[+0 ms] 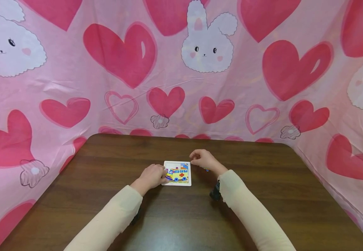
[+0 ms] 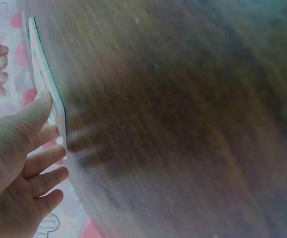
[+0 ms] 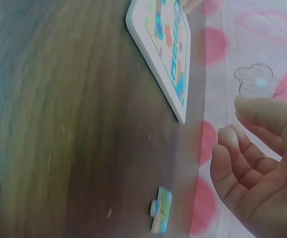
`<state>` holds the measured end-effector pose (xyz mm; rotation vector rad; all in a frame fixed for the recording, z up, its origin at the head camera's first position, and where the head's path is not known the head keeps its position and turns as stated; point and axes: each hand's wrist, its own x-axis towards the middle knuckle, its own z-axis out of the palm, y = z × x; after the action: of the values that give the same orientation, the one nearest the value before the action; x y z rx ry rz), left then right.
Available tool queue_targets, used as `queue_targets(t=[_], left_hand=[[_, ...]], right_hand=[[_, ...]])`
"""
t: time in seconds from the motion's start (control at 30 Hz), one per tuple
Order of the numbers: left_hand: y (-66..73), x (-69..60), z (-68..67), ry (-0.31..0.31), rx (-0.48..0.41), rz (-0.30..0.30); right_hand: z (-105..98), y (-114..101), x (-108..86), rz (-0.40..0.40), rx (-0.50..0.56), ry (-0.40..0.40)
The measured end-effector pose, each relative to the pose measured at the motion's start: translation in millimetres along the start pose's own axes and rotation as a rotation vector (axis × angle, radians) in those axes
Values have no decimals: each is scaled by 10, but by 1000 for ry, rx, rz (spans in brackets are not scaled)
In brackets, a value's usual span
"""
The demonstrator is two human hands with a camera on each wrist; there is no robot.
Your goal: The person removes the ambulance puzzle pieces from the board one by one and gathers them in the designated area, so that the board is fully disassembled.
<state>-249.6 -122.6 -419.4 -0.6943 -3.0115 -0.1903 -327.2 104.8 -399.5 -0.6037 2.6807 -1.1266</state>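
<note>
A white-framed jigsaw puzzle board (image 1: 176,184) with a yellow ambulance picture lies flat on the table. Pale, bare backing shows in its upper left part. My left hand (image 1: 152,176) holds the board's left end, thumb (image 2: 43,99) over the near edge and the other fingers spread along the side. Just off the board's upper right corner, my right hand (image 1: 205,160) hovers with loosely curled fingers and nothing visible between them. Beneath it on the table lies a loose puzzle piece (image 3: 162,210), green and blue, mostly hidden by the hand in the head view.
The dark wooden table (image 1: 263,195) extends around the board on all sides. Pink cloth (image 1: 175,76) with hearts and rabbits hangs behind and beside it. A dark wrist device (image 1: 215,192) sits under the right sleeve.
</note>
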Motion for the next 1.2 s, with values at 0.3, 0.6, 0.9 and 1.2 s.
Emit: queue_targets(t=[0.3, 0.6, 0.9, 1.2], left_hand=[[-5, 8, 9, -3, -22, -15], [-12, 2, 17, 14, -8, 9], [-9, 5, 8, 28, 2, 27], [-8, 8, 5, 25, -16, 13]], right_hand=[[182, -43, 55, -16, -33, -82], [305, -55, 61, -31, -76, -128], [361, -38, 88, -3, -121, -140], [388, -57, 92, 9, -142, -120]])
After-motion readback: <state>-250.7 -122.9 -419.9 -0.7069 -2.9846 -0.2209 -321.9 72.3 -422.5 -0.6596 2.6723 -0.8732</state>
